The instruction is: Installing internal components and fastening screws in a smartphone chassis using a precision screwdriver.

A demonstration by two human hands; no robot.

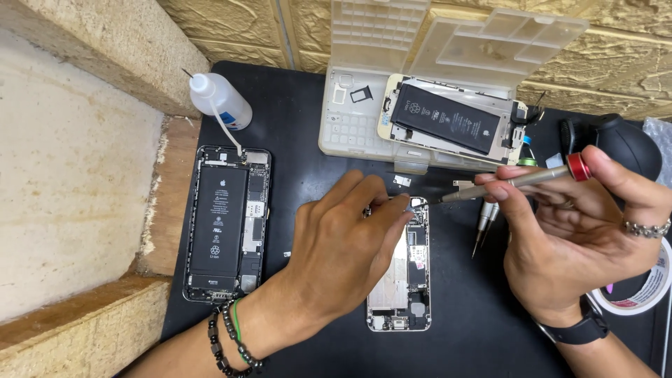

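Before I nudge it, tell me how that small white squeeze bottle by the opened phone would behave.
The squeeze bottle lies on its side on the black mat, and its body looks round, so it would probably roll. It seems thin plastic, so likely light and soft to squeeze. Its thin nozzle tube may flex or snag.
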